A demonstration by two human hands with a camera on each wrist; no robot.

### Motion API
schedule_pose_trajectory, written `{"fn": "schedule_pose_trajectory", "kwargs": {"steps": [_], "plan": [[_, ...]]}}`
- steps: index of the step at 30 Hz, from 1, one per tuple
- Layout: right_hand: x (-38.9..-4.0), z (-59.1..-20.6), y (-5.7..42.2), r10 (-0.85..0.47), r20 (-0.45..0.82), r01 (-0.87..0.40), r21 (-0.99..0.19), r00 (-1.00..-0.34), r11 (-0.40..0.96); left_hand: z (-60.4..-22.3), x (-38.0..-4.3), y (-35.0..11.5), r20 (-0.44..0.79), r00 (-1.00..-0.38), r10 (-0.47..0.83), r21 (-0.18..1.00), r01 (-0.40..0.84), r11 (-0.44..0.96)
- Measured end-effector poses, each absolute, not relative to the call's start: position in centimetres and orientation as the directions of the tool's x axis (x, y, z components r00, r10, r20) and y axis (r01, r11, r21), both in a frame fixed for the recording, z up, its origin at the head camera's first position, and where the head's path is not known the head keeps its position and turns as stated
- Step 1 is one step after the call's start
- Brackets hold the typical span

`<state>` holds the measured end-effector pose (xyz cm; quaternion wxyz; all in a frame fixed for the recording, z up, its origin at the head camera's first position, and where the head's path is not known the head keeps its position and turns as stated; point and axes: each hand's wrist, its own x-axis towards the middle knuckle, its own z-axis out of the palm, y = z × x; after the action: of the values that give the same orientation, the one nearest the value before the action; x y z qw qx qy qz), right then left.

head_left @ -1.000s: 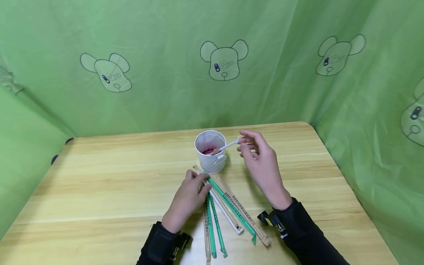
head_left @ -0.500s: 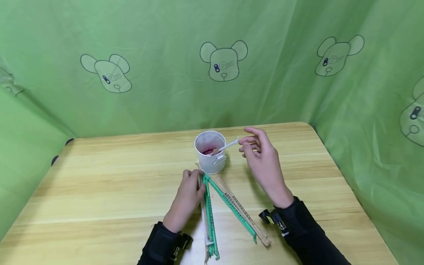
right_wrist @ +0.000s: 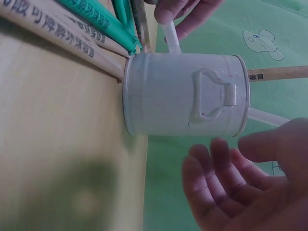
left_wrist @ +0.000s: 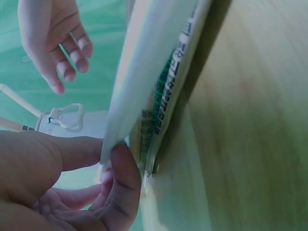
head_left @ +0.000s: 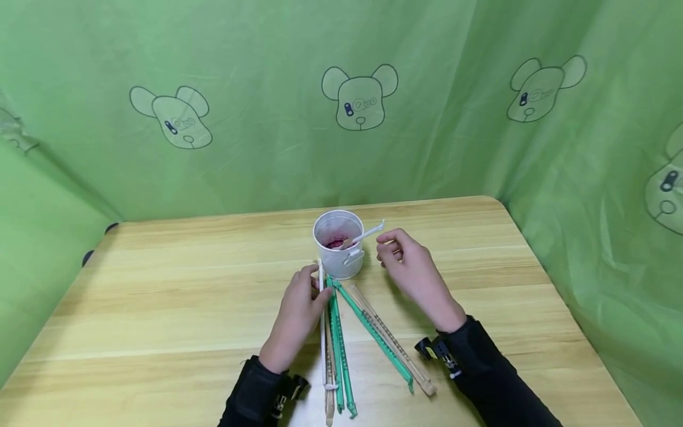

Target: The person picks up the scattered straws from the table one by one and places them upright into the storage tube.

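My left hand (head_left: 296, 311) pinches a white paper-wrapped straw (left_wrist: 127, 82) between thumb and finger, in front of a small white bucket (head_left: 341, 265). Right beside that straw lie a brown-wrapped straw (head_left: 329, 379) and two green-wrapped straws (head_left: 342, 362). Another white straw (head_left: 370, 230) leans in the bucket and sticks out over its right rim; a brown straw (right_wrist: 279, 73) also juts out in the right wrist view. My right hand (head_left: 411, 276) hovers right of the bucket, fingers loosely bent around nothing.
A green straw (head_left: 381, 344) and brown straws (head_left: 397, 347) slant across the wooden table (head_left: 187, 308) toward the lower right. Green cloth (head_left: 267, 148) with bear-head drawings rises behind and at both sides.
The white straw has swung from the slanting group to the left side of the bunch, in my left hand. My right hand has come down and away from the straw in the bucket.
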<state>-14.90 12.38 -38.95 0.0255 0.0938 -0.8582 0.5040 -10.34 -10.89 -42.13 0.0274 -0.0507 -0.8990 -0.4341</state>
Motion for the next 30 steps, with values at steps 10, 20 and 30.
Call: {"fn": "schedule_pose_trajectory", "kwargs": {"steps": [10, 20, 30], "plan": [[-14.6, -39.2, 12.0, -0.202, 0.055, -0.155, -0.838, -0.978, 0.524, -40.8, -10.2, -11.0, 0.145, -0.987, 0.075, 0.781, 0.160, 0.604], [-14.4, -39.2, 11.8, -0.237, 0.043, -0.172, -0.813, -0.971, 0.556, -36.9, -9.2, -11.5, 0.246, -0.968, 0.047, 0.794, 0.229, 0.564], [-14.4, -39.3, 11.6, -0.296, 0.049, -0.211, -0.811, -0.954, 0.546, -34.9, -8.7, -11.4, 0.697, -0.714, -0.062, 0.676, 0.626, 0.388]]}}
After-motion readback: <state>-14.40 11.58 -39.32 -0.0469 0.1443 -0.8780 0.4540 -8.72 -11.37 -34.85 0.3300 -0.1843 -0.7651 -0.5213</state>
